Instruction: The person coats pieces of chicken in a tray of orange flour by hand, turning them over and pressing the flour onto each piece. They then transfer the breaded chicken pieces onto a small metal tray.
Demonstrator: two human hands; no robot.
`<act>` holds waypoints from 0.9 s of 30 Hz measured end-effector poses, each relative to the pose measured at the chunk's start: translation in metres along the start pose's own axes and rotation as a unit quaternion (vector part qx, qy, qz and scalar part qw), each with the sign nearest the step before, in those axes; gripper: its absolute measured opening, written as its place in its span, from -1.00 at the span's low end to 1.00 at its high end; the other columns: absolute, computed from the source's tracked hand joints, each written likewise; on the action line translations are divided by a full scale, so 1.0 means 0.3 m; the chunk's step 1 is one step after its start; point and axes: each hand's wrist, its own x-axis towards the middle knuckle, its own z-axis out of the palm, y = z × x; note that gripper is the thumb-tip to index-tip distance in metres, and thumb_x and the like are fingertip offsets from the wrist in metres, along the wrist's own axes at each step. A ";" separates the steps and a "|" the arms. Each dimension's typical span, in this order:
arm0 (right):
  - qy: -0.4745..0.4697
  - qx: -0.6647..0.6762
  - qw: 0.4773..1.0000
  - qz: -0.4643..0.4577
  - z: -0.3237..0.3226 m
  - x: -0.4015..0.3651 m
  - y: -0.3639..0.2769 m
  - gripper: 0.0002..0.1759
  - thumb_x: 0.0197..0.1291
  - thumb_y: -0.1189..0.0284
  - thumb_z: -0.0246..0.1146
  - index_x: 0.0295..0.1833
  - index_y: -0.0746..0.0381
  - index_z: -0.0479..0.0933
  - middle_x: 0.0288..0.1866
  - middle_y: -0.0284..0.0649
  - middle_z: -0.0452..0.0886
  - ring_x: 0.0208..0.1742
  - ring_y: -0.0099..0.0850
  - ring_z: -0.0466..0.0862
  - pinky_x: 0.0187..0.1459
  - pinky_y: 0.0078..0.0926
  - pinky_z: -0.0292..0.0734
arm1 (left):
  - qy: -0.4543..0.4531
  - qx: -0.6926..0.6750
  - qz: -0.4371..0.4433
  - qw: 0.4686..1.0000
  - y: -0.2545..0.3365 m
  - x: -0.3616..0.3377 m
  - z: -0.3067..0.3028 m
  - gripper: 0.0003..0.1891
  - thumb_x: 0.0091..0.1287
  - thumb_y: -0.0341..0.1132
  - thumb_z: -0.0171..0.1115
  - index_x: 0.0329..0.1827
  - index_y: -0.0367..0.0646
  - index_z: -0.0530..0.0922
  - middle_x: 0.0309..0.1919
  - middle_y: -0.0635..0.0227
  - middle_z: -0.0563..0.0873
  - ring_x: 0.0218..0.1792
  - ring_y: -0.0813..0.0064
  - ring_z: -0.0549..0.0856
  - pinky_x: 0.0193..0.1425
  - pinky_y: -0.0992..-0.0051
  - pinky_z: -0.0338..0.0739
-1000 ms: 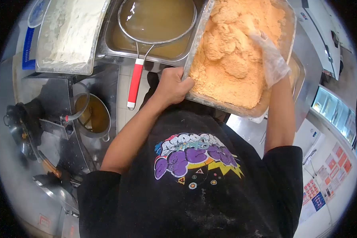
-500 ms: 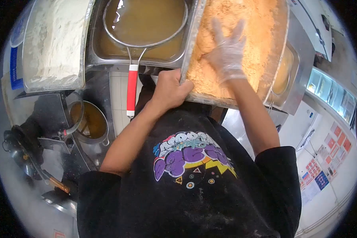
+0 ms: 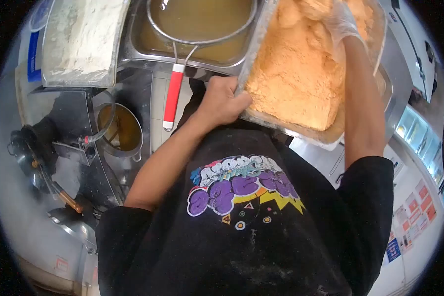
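Note:
My bare left hand (image 3: 224, 101) is closed around the rim at the near left corner of a clear plastic tub (image 3: 261, 117). Orange breading powder (image 3: 296, 74) fills the tub, heaped and uneven, with a pressed hollow in its middle. My right hand (image 3: 341, 23), in a clear disposable glove, reaches to the far right part of the powder. Its fingers are smeared by motion and partly sunk in the powder beside a coated lump (image 3: 316, 7). Left of the tub, a round strainer with a red handle (image 3: 173, 98) rests over a metal pan (image 3: 195, 60) of cloudy yellowish liquid.
A tub of white flour (image 3: 81, 44) stands at the far left. Below it, a pot of brown liquid (image 3: 123, 128) sits beside a hose (image 3: 103, 134). Pans (image 3: 74, 222) lie at the lower left. A lit glass display case (image 3: 419, 130) is on the right.
My gloved right hand has moved away from me and to the right through the powder, its spread fingers now blurred. My left hand keeps hold of the tub. The whole view has shifted slightly.

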 end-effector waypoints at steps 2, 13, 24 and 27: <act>0.025 0.086 0.995 -0.045 -0.020 -0.136 -0.023 -0.14 0.29 0.23 0.44 0.64 0.19 0.29 0.43 0.02 0.57 0.32 -0.10 0.61 0.38 -0.22 0.54 | -0.007 -0.011 -0.003 1.000 0.028 0.003 0.005 -0.71 0.20 -0.28 0.26 -0.25 -0.41 0.69 -0.56 0.08 0.68 -0.48 0.56 0.63 -0.32 0.34 0.59; -0.020 0.314 0.945 0.091 -0.128 -0.499 0.088 -0.20 0.49 -0.02 0.21 0.67 0.17 0.29 0.57 -0.05 0.48 0.57 -0.14 0.46 0.55 -0.03 0.30 | -0.014 0.006 -0.007 1.000 0.018 0.006 0.002 -0.70 0.25 -0.30 0.24 -0.18 -0.41 0.72 -0.52 0.27 0.74 -0.43 0.64 0.62 -0.30 0.42 0.58; -0.060 0.448 0.855 0.255 0.108 -0.761 -0.002 -0.13 0.41 -0.06 0.29 0.64 0.20 0.29 0.73 -0.05 0.23 0.69 -0.12 0.28 0.65 -0.16 0.17 | 0.007 0.015 0.034 0.999 -0.011 0.013 0.008 -0.68 0.25 -0.26 0.25 -0.20 -0.42 0.71 -0.53 0.17 0.72 -0.44 0.57 0.64 -0.24 0.36 0.62; 0.003 0.563 0.788 0.247 0.051 -0.749 -0.164 -0.15 0.37 -0.01 0.34 0.63 0.16 0.32 0.71 -0.09 0.26 0.68 -0.14 0.29 0.62 -0.14 0.21 | 0.014 -0.001 0.027 1.000 0.003 0.013 0.011 -0.68 0.24 -0.25 0.25 -0.21 -0.42 0.71 -0.53 0.12 0.72 -0.45 0.54 0.64 -0.24 0.35 0.62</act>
